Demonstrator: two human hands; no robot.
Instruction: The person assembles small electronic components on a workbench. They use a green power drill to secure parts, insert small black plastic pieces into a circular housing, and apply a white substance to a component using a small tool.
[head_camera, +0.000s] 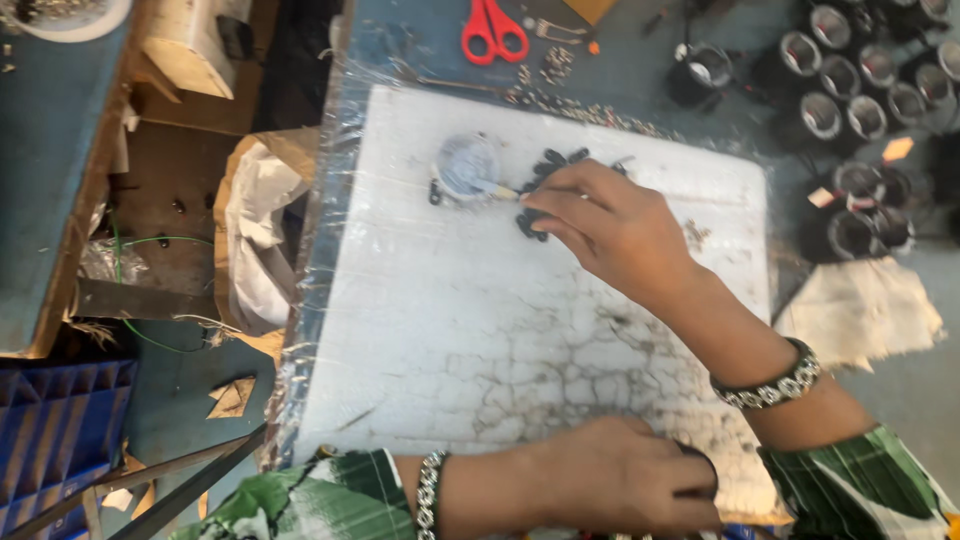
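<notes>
On the cracked white board, my right hand pinches a thin stick at the small round dish among black beads (few placed, I judge); my left hand rests closed, contents unclear.

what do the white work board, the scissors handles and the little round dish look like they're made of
White work board: seemingly painted or coated board, matte, with cracked and smudged surface, under a wrinkled clear plastic film that glints at its edges. Scissors handles: smooth, glossy red plastic, by the look. Round dish, near the right hand: probably clear plastic or glass; too blurred to say. The left hand rests on the board's near edge.
</notes>
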